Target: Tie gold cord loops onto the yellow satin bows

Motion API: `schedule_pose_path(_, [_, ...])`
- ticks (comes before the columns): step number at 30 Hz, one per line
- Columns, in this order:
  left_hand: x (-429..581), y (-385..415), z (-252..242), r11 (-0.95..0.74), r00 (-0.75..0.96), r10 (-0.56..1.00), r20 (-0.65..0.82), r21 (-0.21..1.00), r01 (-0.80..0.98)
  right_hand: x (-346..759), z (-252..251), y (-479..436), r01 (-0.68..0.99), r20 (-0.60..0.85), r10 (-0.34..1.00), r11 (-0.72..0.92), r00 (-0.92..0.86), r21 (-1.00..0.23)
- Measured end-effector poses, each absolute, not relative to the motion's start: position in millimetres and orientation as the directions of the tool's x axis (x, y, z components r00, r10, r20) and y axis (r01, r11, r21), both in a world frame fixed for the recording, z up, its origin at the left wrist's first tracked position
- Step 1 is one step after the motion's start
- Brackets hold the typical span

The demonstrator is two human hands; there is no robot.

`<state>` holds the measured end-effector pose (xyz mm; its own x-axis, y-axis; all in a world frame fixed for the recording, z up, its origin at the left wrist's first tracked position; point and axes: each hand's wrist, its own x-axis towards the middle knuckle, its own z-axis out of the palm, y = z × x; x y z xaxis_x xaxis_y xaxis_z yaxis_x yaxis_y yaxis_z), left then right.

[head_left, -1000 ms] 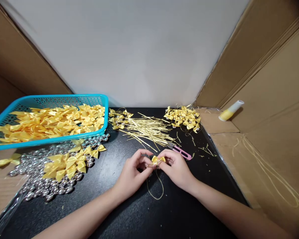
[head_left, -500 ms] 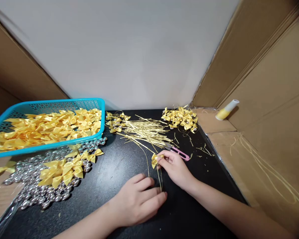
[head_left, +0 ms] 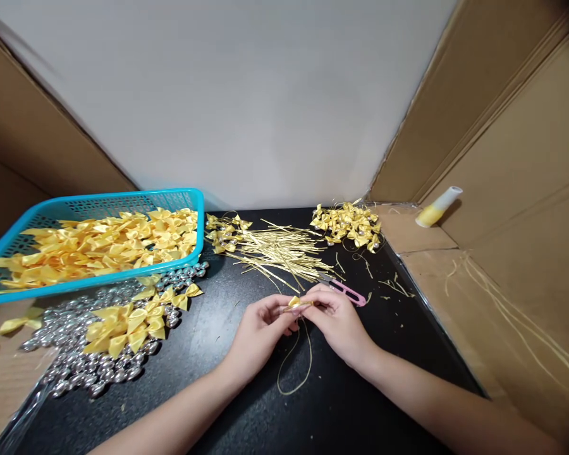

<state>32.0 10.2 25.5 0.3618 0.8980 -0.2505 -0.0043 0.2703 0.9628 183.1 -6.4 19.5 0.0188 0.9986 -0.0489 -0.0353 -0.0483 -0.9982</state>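
Both hands meet over the black tabletop, around a small yellow ribbon bow (head_left: pixel 294 302). My left hand (head_left: pixel 260 328) pinches the bow's left side between thumb and fingers. From the other side my right hand (head_left: pixel 336 319) pinches it too, so much of the bow is hidden. A thin gold cord (head_left: pixel 308 363) hangs below the fingers in a loop. Just beyond my right hand lies a pink craft knife (head_left: pixel 348 292). Behind the hands is a bundle of cut gold cords (head_left: pixel 282 249).
A turquoise basket (head_left: pixel 201 224) of yellow bows stands at left. Before it lie silver beads (head_left: pixel 95 373) and loose bows (head_left: pixel 128 325). Bows with beads (head_left: pixel 346 224) are heaped at the back right, near cord scraps (head_left: pixel 396 285). A white-and-yellow tube (head_left: pixel 439 207) stands on cardboard.
My left hand has moved up from the hanging cord to the bow and now pinches it beside my right hand. The cord has formed a loop below. The view has shifted slightly.
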Motion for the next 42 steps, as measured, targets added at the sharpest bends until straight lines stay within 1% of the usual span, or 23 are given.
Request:
schedule_pose_path(3, [31.2, 8.9, 24.3, 0.345, 0.345, 0.886, -0.31, 0.937, -0.045, 183.6, 16.5, -6.4, -0.051, -0.062, 0.998, -0.06, 0.029, -0.997])
schedule_pose_path(6, [31.5, 8.0, 24.3, 0.402, 0.379, 0.857, -0.35, 0.913, -0.065, 183.8, 15.5, -6.3, -0.085, -0.086, 0.996, -0.084, 0.02, -0.993])
schedule_pose_path(11, [32.7, 7.4, 26.7, 0.351, 0.423, 0.858, -0.292, 0.934, -0.065, 184.7, 20.0, -6.2, -0.146, -0.152, 0.988, -0.156, -0.039, -0.977])
schedule_pose_path(17, [31.7, 7.7, 23.0, 0.29, 0.4, 0.884, -0.24, 0.955, -0.067, 187.5, 24.5, -4.6, -0.186, -0.195, 0.975, -0.212, -0.108, -0.959])
schedule_pose_path(23, [30.7, 7.4, 21.6, 0.269, 0.392, 0.888, -0.241, 0.963, -0.018, 189.0, 28.5, -2.2, -0.213, -0.214, 0.964, -0.244, -0.157, -0.946])
schedule_pose_path(29, [31.0, 6.8, 21.9, 0.308, 0.468, 0.847, -0.252, 0.95, -0.045, 189.8, 36.5, 0.3, -0.237, -0.223, 0.942, -0.283, -0.251, -0.929])
schedule_pose_path(36, [30.4, 8.0, 20.9, 0.329, 0.443, 0.855, -0.268, 0.942, -0.066, 189.6, 32.4, -1.0, -0.284, -0.235, 0.951, -0.286, -0.202, -0.915])
schedule_pose_path(42, [29.3, 8.2, 22.4, 0.326, 0.451, 0.853, -0.262, 0.943, -0.069, 192.5, 32.4, 0.8, -0.207, -0.199, 0.965, -0.233, -0.17, -0.95])
